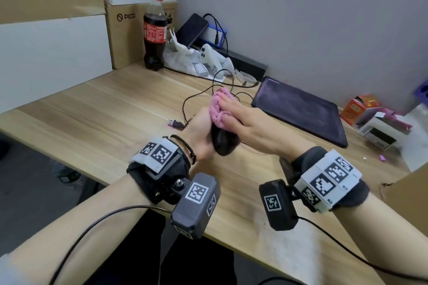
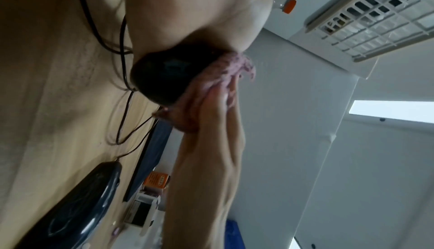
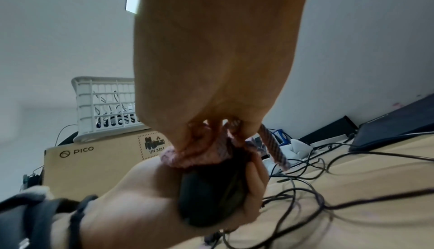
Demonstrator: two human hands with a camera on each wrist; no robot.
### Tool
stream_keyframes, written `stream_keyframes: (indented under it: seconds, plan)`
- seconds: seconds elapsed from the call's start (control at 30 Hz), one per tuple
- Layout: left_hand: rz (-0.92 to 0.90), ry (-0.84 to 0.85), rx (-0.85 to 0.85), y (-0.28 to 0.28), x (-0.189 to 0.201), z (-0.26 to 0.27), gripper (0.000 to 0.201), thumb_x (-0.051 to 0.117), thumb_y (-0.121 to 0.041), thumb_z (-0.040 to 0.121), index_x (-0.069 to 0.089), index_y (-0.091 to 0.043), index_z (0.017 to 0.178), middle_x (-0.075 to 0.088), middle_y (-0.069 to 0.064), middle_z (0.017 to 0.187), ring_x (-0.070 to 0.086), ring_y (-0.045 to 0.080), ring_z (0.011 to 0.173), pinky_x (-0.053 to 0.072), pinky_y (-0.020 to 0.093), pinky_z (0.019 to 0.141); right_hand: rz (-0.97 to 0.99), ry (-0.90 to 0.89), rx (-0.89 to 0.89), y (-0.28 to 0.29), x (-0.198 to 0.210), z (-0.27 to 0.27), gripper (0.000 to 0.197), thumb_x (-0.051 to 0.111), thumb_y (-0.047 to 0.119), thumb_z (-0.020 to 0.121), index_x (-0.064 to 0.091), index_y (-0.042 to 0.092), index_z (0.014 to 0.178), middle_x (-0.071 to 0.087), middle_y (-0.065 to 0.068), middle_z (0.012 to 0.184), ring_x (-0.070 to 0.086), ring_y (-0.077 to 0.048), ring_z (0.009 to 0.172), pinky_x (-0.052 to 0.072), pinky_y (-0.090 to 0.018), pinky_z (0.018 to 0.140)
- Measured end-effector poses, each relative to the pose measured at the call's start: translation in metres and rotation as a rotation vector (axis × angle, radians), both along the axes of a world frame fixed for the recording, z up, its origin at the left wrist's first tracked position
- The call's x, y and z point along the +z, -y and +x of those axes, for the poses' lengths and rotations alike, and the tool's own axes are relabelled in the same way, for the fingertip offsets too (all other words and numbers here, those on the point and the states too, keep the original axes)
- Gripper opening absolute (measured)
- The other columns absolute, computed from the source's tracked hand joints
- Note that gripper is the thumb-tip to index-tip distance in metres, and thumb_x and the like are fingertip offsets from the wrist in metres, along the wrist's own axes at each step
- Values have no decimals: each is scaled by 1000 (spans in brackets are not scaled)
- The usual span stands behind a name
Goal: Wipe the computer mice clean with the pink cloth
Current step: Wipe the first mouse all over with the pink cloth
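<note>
My left hand (image 1: pixel 201 132) grips a black wired mouse (image 1: pixel 223 142) from below and holds it up off the wooden desk (image 1: pixel 92 111). My right hand (image 1: pixel 238 118) lies over the mouse's front with fingers stretched out, pressing the pink knitted cloth (image 1: pixel 217 109) onto it; cloth bunches up between the fingers. The wrist views show the mouse (image 2: pixel 164 73) (image 3: pixel 211 193) half wrapped by the cloth (image 2: pixel 231 67) (image 3: pixel 199 157). A second dark mouse (image 2: pixel 77 206) with a cable lies on the desk, hidden in the head view.
Black cables and a USB plug (image 1: pixel 174 123) trail behind the hands. A shut laptop (image 1: pixel 298 111) lies to the right, with small boxes (image 1: pixel 361 109) beyond it. A cola bottle (image 1: pixel 155 30), cardboard boxes (image 1: pixel 125 30) and a white controller (image 1: pixel 208 53) stand at the back.
</note>
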State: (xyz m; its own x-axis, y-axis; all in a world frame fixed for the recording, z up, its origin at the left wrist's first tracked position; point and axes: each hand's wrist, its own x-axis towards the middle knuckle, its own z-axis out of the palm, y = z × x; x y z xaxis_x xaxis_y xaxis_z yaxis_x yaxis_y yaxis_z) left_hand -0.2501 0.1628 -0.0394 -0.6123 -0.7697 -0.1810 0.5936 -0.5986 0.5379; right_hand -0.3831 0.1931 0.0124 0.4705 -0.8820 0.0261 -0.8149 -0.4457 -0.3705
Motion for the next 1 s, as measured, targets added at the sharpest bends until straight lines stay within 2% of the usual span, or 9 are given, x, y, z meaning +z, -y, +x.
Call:
stream_keyframes:
  seconds: [0.13,0.23,0.33,0.43,0.5,0.7,0.8,0.9,1.0]
  plan:
    - [-79,146,-26,-4,-1,-3,38,39,-49,99,61,-21,111,64,7,88,61,21,74,50,32,65,-19,55,-89,16,3,0,41,34,28,105,42,22,145,36,10,153,34,-9,139,22,-22,114]
    - [-109,218,-53,-4,2,1,49,35,-57,99,60,-17,113,63,10,85,60,24,72,50,33,63,-95,119,-138,21,5,-7,29,37,18,104,66,18,102,68,11,95,58,-3,81,42,-26,79]
    - [-110,242,-66,-6,0,4,54,35,-57,99,55,-14,125,61,11,90,60,26,73,52,32,61,-72,118,-162,23,5,-18,34,38,11,101,59,26,79,51,18,57,49,1,54,41,-20,57]
    - [-73,220,-100,-11,-4,5,50,37,-56,99,55,-14,119,60,11,91,58,25,77,50,32,65,-57,162,-197,21,4,-25,26,39,5,99,61,3,86,52,2,61,57,-12,55,46,-15,48]
    - [-35,205,-108,-13,-7,4,51,41,-58,97,57,-11,109,60,12,90,59,27,78,51,33,64,-155,187,-253,24,1,-27,24,41,5,98,63,3,90,59,-3,66,62,-20,54,47,-17,44]
    - [61,160,-41,-6,-10,0,58,32,-67,96,55,-14,100,56,8,84,56,26,69,49,27,48,-360,341,-186,18,8,-22,26,47,5,97,67,11,111,64,3,93,58,-3,77,43,-10,67]
    - [20,148,28,-4,-11,-2,64,22,-67,98,61,-16,92,62,7,76,59,20,65,51,27,55,-316,190,163,-1,4,-9,38,43,-3,88,71,12,109,63,1,112,58,-14,100,49,-23,85]
    - [26,178,26,-6,-6,0,76,14,-69,96,62,-11,85,64,10,64,61,21,55,48,29,59,-248,-49,247,-6,0,-5,51,36,7,79,71,21,112,61,7,123,53,-22,109,49,-43,86]
    - [-91,297,-67,-5,-3,2,86,6,-76,90,60,-10,82,55,14,74,51,23,57,41,24,52,-261,-47,252,-1,8,-11,47,40,3,78,74,13,108,65,-2,120,55,-27,107,49,-40,87]
